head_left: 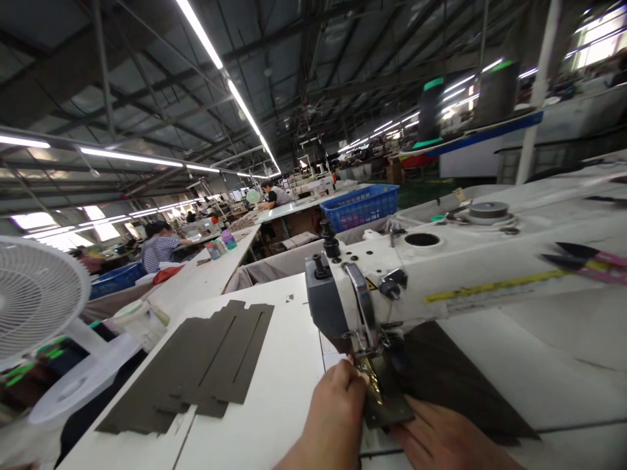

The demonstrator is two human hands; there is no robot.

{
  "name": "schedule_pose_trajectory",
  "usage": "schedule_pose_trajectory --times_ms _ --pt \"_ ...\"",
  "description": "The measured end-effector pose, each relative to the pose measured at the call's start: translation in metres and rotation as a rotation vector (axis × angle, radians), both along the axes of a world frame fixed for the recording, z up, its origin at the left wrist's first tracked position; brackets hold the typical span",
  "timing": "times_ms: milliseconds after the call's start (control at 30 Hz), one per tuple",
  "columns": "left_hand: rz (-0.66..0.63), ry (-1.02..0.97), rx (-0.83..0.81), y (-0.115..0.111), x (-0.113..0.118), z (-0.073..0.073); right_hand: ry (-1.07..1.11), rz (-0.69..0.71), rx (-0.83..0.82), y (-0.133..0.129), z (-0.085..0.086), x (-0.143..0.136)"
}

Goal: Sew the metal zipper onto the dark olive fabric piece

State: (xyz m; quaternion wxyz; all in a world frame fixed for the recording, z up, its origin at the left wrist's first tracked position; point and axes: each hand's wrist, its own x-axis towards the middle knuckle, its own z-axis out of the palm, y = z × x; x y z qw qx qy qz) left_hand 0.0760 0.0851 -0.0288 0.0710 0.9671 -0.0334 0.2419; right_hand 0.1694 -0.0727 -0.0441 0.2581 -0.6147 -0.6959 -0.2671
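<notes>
A white sewing machine (362, 287) stands over a dark olive fabric piece (386, 398), with a shiny gold-coloured metal part (375, 382) beside its presser foot. My left hand (337, 405) is closed at the left edge of the piece, its fingertips close to the needle area. My right hand (435, 434) pinches the front right edge of the piece, fingers partly under it. A larger dark fabric panel (455, 378) lies under the machine arm. To the left, overlapping dark fabric pieces (196, 365) are spread on the white table (264, 398).
A white fan (39, 300) stands at the left. Behind the machine is a blue basket (360, 207). Scissors (588, 258) lie on the machine arm beside a yellow tape measure (490, 285). A person in stripes (159, 248) sits further back at the left.
</notes>
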Motion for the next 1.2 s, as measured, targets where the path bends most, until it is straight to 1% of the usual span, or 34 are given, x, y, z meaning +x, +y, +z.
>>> schedule_pose_trajectory --times_ms 67,133,200,267,333,400,467,533,567,667,700,767,833,933,1067,1200 --pt "-0.030 -0.014 -0.059 0.001 -0.003 0.001 0.024 0.012 0.033 -0.001 0.005 0.001" --pt "-0.068 -0.028 -0.134 -0.001 -0.007 0.004 0.033 0.008 0.018 -0.004 0.011 0.002" --pt "-0.094 -0.035 -0.214 -0.005 -0.010 0.007 0.019 -0.051 0.015 -0.006 0.015 0.002" --pt "-0.093 -0.039 -0.272 -0.009 -0.013 0.010 0.060 -0.145 -0.015 -0.003 0.019 0.004" --pt "-0.072 -0.038 -0.301 -0.012 -0.015 0.011 0.189 -0.209 -0.127 0.003 0.024 0.006" --pt "-0.048 -0.028 -0.310 -0.013 -0.017 0.011 0.310 -0.199 -0.274 0.010 0.030 0.009" --pt "-0.033 -0.018 -0.303 -0.013 -0.017 0.009 0.348 -0.111 -0.350 0.015 0.035 0.014" --pt "-0.018 -0.017 -0.282 -0.011 -0.017 0.005 0.372 -0.023 -0.334 0.018 0.034 0.023" --pt "-0.012 -0.016 -0.269 -0.011 -0.017 0.003 0.396 -0.014 -0.308 0.019 0.031 0.028" --pt "-0.002 -0.043 -0.221 -0.009 -0.016 -0.001 0.483 -0.100 -0.231 0.022 0.017 0.044" --pt "-0.013 -0.067 -0.201 -0.008 -0.016 -0.002 0.500 -0.129 -0.225 0.023 0.013 0.048" --pt "-0.059 -0.124 -0.148 -0.008 -0.016 -0.003 0.525 -0.136 -0.242 0.026 0.007 0.053" --pt "-0.121 -0.154 -0.089 -0.008 -0.016 -0.002 0.549 -0.126 -0.261 0.027 0.007 0.054" --pt "-0.192 -0.128 -0.018 -0.007 -0.015 0.001 0.569 -0.136 -0.278 0.026 0.012 0.053" --pt "-0.196 0.000 -0.019 -0.009 -0.013 0.008 0.560 -0.197 -0.289 0.026 0.016 0.052" --pt "-0.197 0.075 -0.058 -0.010 -0.012 0.016 0.505 -0.319 -0.299 0.028 0.014 0.052"
